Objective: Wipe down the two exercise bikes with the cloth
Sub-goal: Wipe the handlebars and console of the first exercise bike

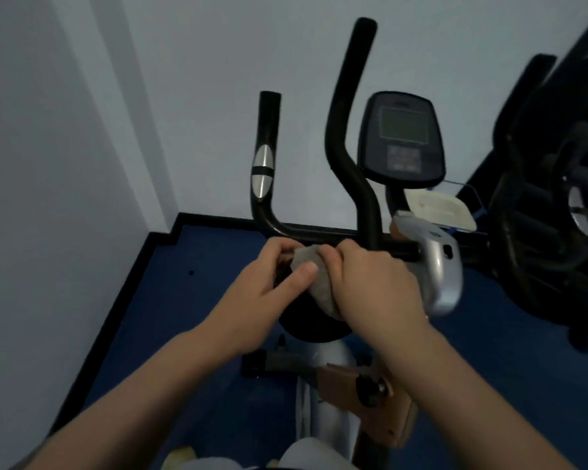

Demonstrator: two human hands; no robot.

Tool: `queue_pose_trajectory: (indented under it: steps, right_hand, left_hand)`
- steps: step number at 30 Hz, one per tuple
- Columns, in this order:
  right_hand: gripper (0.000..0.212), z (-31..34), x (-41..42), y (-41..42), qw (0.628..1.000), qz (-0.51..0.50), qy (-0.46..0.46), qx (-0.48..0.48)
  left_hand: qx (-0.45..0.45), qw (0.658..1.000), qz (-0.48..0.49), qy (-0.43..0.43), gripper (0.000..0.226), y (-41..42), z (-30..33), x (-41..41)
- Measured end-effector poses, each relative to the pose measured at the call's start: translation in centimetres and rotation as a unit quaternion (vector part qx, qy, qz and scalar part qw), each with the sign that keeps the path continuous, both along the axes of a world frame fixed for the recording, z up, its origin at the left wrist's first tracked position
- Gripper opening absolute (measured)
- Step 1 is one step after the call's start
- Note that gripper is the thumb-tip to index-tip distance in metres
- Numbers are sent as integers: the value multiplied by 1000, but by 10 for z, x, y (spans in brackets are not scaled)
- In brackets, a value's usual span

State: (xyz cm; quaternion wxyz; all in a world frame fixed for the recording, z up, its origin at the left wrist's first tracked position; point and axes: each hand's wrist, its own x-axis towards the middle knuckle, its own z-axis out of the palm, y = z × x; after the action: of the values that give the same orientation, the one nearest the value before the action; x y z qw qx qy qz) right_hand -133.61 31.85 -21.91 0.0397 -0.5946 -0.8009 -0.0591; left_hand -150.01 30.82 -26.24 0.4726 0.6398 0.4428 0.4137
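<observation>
An exercise bike stands right in front of me, with black handlebars (348,130), a dark console (403,139) and a silver frame (440,269). A grey cloth (314,278) is bunched at the base of the handlebars. My left hand (272,290) pinches the cloth's upper edge, thumb on top. My right hand (370,283) grips the cloth's right side, its fingers curled over it. Both hands meet just below the crossbar (306,232). A second, dark machine (550,205) stands at the right edge, partly cut off.
Pale walls close in at the left and behind the bike, meeting in a corner. The floor (201,300) is blue with a black skirting strip. A white flat object (438,208) lies on the floor behind the console. A tan bracket with a black knob (370,391) sits low on the frame.
</observation>
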Motion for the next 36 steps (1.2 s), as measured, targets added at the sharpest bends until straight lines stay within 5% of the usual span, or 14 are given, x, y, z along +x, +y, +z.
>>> queue_pose_trajectory:
  steps: [9,12,21,28,32,36]
  right_hand:
    - [28,10,-10,14,997,-61,9,-36]
    - [55,-1,-13,-4,972,-196,132,6]
    - [57,-20,-23,-46,904,-275,327,21]
    - [49,-35,-27,-72,885,-282,370,21]
    - [58,-16,6,-78,936,-239,259,-18]
    - [36,22,45,-45,903,-246,339,99]
  left_hand:
    - [-38,994,-15,-98,44,10,-2,12]
    - [-56,994,-35,-89,42,10,-3,9]
    - [-37,986,-94,-129,39,13,-3,5]
    - [-50,994,-62,-79,32,13,2,4]
    - [-74,995,-68,-2,32,17,6,-3]
    - [28,995,-48,79,27,34,25,-7]
